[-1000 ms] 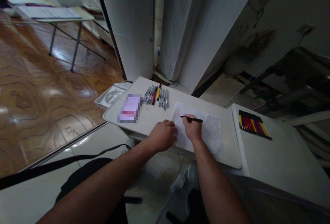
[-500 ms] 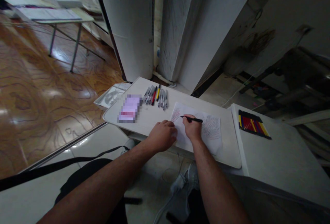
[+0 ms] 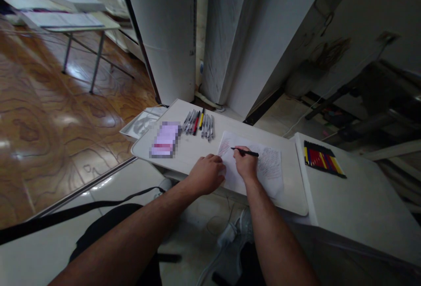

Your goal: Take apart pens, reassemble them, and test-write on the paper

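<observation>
One pink pad [image 3: 165,139] lies at the left end of the counter [image 3: 190,148], and just right of it is a neat row of spare pens [image 3: 199,123], within reach yet clear of the writing. Nearer, the left hand [image 3: 207,173] rests knuckles-up, its grip curled together on nothing, pressing the left edge of the sheet of paper [image 3: 268,167], likely so it cannot slide. Just beside it, the right hand [image 3: 246,166] has its grip clamped on a black pen [image 3: 245,152], tip pointing left onto the sheet; a box of coloured pens [image 3: 322,159] sits well apart on the next counter.
</observation>
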The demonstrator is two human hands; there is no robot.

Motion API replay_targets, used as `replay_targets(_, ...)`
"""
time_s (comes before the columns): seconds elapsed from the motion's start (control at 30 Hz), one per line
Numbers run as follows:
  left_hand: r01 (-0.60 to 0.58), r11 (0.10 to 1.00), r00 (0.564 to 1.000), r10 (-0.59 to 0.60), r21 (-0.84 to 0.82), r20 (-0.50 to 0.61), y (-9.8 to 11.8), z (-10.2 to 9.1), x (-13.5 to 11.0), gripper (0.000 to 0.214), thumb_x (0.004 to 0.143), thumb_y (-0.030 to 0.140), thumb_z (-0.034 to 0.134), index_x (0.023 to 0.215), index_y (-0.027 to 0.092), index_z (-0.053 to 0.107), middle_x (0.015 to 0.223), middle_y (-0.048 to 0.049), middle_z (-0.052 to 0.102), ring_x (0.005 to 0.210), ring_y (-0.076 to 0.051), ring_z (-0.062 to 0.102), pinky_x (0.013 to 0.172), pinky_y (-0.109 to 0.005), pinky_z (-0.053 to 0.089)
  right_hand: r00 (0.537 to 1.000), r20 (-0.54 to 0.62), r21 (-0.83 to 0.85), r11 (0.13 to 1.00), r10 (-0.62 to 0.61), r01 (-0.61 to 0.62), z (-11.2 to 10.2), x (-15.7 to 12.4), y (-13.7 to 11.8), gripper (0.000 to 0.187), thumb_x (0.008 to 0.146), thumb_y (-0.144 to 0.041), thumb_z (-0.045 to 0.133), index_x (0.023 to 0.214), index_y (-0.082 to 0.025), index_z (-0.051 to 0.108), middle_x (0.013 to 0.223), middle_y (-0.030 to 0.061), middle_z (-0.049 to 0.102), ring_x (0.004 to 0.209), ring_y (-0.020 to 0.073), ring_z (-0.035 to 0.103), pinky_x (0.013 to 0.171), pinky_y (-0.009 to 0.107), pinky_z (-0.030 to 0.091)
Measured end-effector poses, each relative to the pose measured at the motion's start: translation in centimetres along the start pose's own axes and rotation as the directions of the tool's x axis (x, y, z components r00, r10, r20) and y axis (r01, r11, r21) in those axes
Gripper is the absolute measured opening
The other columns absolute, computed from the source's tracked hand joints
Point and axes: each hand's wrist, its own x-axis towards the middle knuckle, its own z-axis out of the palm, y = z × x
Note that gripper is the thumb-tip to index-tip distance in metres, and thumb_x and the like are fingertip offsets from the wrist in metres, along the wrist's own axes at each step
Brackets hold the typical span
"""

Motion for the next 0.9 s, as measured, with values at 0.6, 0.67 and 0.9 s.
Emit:
replay_targets(0.6, -0.001, 1.000, 1.000, 0.001, 0.002, 0.000, 0.04, -0.06, -0.04, 0.024, 0.080, 0.032, 0.062, 0.102, 0.026, 0.069, 0.116, -0.0065, 0.064, 0.111, -0.028, 0.053, 0.088, -0.041, 0.046, 0.999, -0.009, 0.001, 1.000, 0.030, -0.030, -0.13, -0.04, -0.46, 0.029, 0.079, -0.036, 0.054, 0.091, -0.017, 0.073, 0.074, 0.0056, 0.073, 0.068, 0.0191, 0.067, 0.064, 0.028, 0.053)
replay_targets(0.67, -0.007, 1.000, 1.000, 0.007, 0.002, -0.002, 0.03, -0.06, -0.04, 0.024, 0.080, 0.032, 0.061, 0.102, 0.027, 0.069, 0.116, -0.0061, 0.064, 0.111, -0.027, 0.054, 0.087, -0.041, 0.046, 1.000, 0.018, 0.015, 1.000, 0.017, -0.018, -0.21, -0.08, -0.55, 0.026, 0.077, -0.034, 0.056, 0.088, -0.017, 0.073, 0.074, 0.0054, 0.073, 0.068, 0.0186, 0.067, 0.065, 0.028, 0.053)
replay_targets(0.9, -0.003, 1.000, 1.000, 0.003, 0.008, 0.002, 0.00, -0.09, 0.00, 0.024, 0.080, 0.033, 0.061, 0.102, 0.027, 0.070, 0.117, -0.0055, 0.064, 0.111, -0.027, 0.054, 0.087, -0.041, 0.047, 0.998, 0.044, 0.002, 0.999, 0.041, -0.041, -0.35, -0.06, -0.30, 0.028, 0.078, -0.036, 0.056, 0.089, -0.018, 0.073, 0.073, 0.0049, 0.073, 0.067, 0.0185, 0.067, 0.063, 0.027, 0.053)
